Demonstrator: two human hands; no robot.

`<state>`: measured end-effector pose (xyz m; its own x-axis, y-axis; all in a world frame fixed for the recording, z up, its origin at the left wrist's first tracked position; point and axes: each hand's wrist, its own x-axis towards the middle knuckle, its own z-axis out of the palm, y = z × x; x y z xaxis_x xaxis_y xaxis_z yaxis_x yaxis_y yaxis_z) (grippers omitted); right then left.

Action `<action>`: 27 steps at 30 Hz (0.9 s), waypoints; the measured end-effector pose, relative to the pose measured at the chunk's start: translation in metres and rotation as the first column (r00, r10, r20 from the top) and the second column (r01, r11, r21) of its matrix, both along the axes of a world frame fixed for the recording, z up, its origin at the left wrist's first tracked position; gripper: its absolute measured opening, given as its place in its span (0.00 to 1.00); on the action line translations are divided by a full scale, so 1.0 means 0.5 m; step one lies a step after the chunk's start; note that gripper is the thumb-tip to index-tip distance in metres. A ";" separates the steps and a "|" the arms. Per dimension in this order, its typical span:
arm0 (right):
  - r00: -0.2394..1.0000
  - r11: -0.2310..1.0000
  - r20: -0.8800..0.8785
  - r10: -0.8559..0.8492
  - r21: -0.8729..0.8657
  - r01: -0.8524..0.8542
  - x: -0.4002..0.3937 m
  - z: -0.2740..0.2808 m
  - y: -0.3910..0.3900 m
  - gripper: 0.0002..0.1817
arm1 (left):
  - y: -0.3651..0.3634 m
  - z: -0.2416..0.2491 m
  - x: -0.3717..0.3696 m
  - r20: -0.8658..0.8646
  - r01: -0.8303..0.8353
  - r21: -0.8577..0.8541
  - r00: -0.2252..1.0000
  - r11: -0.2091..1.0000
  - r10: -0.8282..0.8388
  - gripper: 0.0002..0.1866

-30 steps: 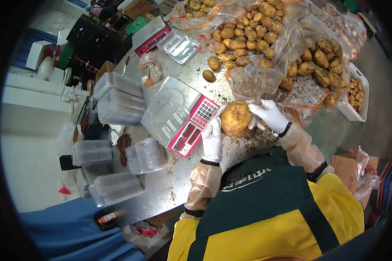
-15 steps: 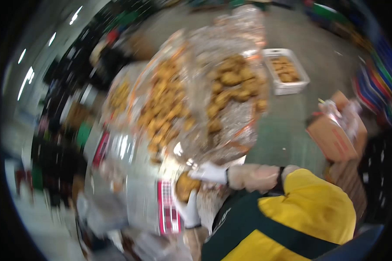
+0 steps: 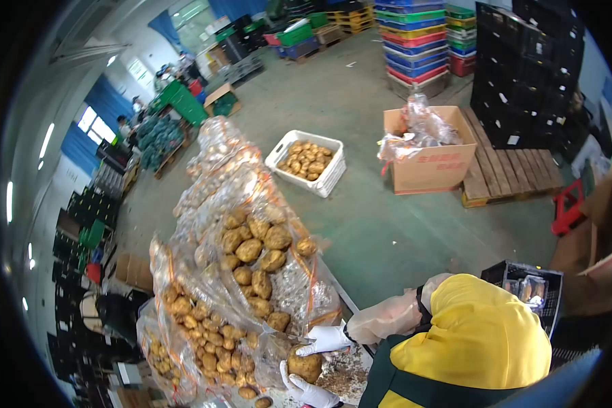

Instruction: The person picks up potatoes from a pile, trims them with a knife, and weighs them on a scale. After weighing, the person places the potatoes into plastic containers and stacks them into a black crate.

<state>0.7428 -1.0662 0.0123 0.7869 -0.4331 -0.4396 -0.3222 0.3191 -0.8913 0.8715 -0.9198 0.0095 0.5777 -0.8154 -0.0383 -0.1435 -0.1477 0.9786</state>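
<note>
Both my hands, in white gloves, are around one large brown potato near the bottom of the head view. My right hand lies over its upper side, with the fingers bent onto it. Below and to the left, my left hand holds it with thumb and fingers apart. Dark soil crumbs cover the surface beside the potato. Large potatoes lie on a clear plastic bag just beyond my hands. Smaller potatoes are heaped to the left.
A white crate of potatoes stands on the floor past the bags. Farther right are a cardboard box with plastic in it, a wooden pallet and stacked black crates. A black crate holds packed items behind my shoulder.
My view has swung to the right, so the bags and white crate appear farther left, and it is sharper. The potato stays between both hands.
</note>
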 end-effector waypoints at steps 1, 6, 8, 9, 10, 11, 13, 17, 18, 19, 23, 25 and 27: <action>0.999 0.999 0.000 -0.038 0.008 0.038 -0.006 -0.012 -0.006 0.29 | -0.013 0.000 -0.003 -0.022 0.039 0.000 0.999 0.999 -0.039 0.26; 0.990 0.989 -0.021 -0.140 0.054 0.141 -0.042 -0.038 -0.028 0.32 | -0.056 -0.008 -0.014 -0.117 0.158 -0.002 0.981 0.987 -0.157 0.27; 0.985 0.985 -0.036 -0.166 0.039 0.168 -0.048 -0.050 -0.030 0.32 | -0.060 -0.013 -0.019 -0.162 0.175 -0.005 0.971 0.984 -0.174 0.28; 0.983 0.983 -0.035 -0.180 0.029 0.181 -0.050 -0.053 -0.028 0.33 | -0.061 -0.017 -0.022 -0.188 0.179 -0.005 0.966 0.984 -0.177 0.28; 0.980 0.981 -0.032 -0.195 0.019 0.195 -0.053 -0.055 -0.026 0.33 | -0.060 -0.022 -0.024 -0.211 0.180 -0.003 0.962 0.984 -0.176 0.28; 0.984 0.984 -0.057 -0.171 0.042 0.174 -0.058 -0.055 -0.024 0.31 | -0.057 -0.025 -0.028 -0.236 0.181 -0.004 0.956 0.984 -0.176 0.28; 0.987 0.987 -0.100 -0.126 0.084 0.135 -0.070 -0.038 -0.020 0.31 | -0.051 -0.032 -0.032 -0.279 0.182 -0.012 0.944 0.983 -0.178 0.29; 0.979 0.959 -0.037 -0.201 0.195 0.205 -0.064 -0.081 -0.003 0.31 | -0.038 -0.040 -0.036 -0.339 0.186 -0.042 0.921 0.982 -0.189 0.29; 0.976 0.953 -0.064 -0.208 0.212 0.217 -0.074 -0.047 0.000 0.30 | -0.034 -0.041 -0.035 -0.353 0.185 -0.052 0.916 0.981 -0.192 0.30; 0.977 0.957 -0.056 -0.207 0.193 0.214 -0.077 -0.039 0.001 0.30 | -0.029 -0.040 -0.033 -0.366 0.186 -0.062 0.910 0.981 -0.195 0.30; 0.976 0.971 -0.011 -0.219 0.099 0.219 -0.080 -0.009 0.018 0.29 | -0.012 -0.045 -0.021 -0.400 0.180 -0.110 0.892 0.977 -0.210 0.31; 0.976 0.974 -0.029 -0.214 0.074 0.216 -0.073 0.000 0.027 0.30 | 0.002 -0.048 -0.016 -0.415 0.171 -0.131 0.885 0.977 -0.211 0.31; 0.979 0.975 -0.058 -0.193 0.096 0.198 -0.063 -0.013 0.035 0.35 | 0.016 -0.053 -0.011 -0.431 0.168 -0.151 0.875 0.974 -0.218 0.31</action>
